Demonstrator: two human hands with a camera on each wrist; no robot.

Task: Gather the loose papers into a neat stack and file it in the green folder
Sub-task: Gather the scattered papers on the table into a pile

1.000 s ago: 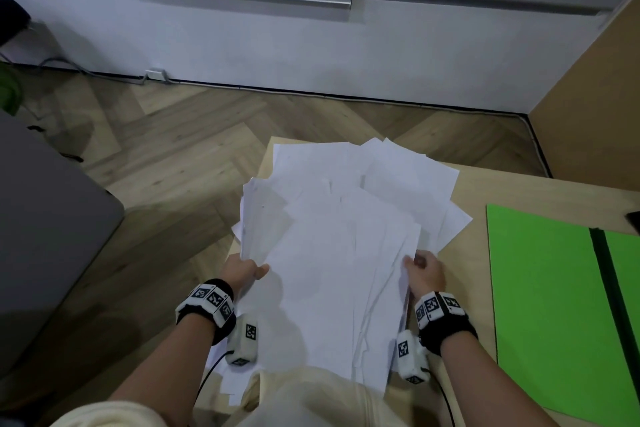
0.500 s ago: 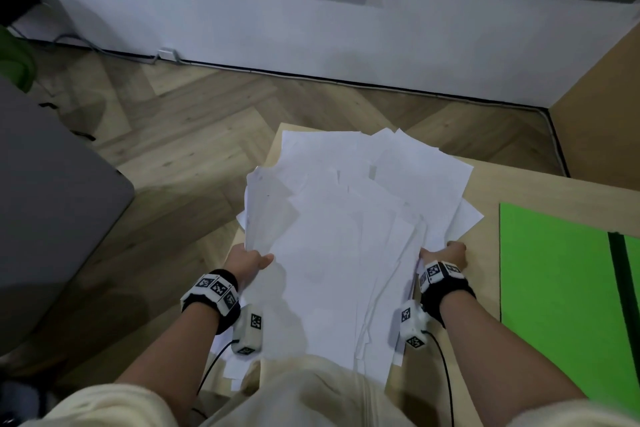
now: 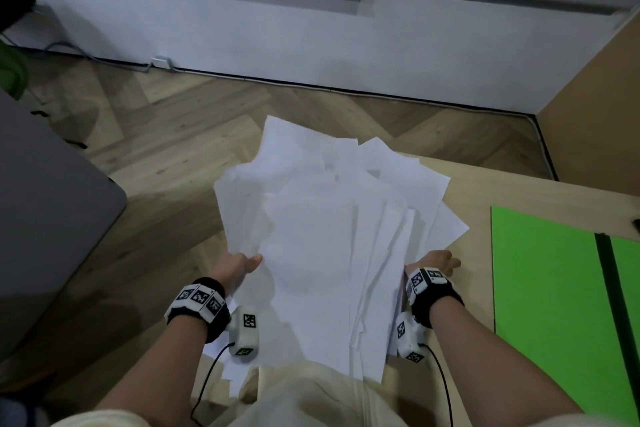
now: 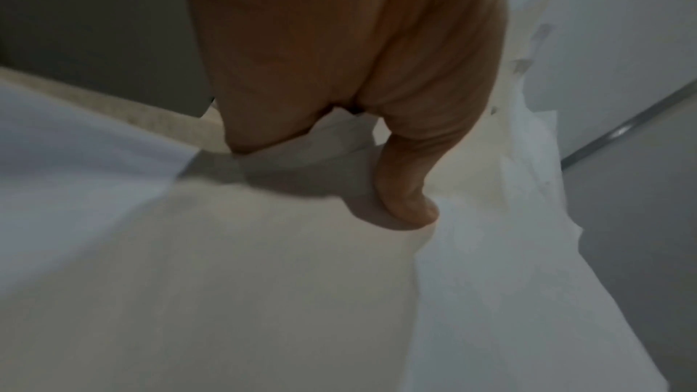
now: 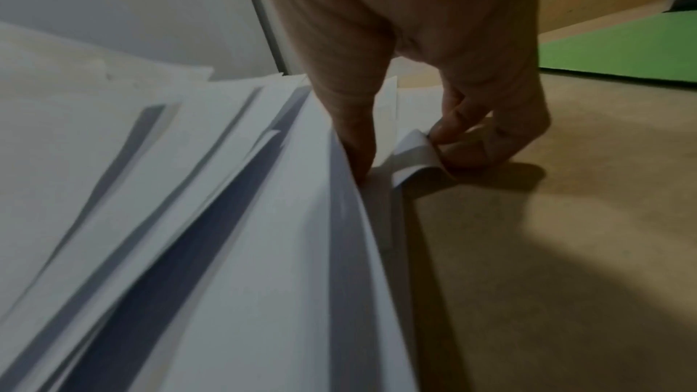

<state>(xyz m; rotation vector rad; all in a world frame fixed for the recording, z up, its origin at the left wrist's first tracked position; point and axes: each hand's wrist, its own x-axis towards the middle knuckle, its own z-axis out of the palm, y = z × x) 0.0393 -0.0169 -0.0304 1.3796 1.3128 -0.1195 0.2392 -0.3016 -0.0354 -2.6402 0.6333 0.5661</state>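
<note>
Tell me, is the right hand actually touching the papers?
Touching. The right wrist view shows the right hand at the edge of the papers, its thumb pressed on the sheets and its fingertips curling one sheet's corner.

White papers (image 3: 311,236), green folder (image 3: 543,288)

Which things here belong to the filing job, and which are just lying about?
For the job:
- loose papers, gripped by left hand and right hand
- green folder, lying open on the table

Lying about:
- grey furniture
- floor cable
</note>
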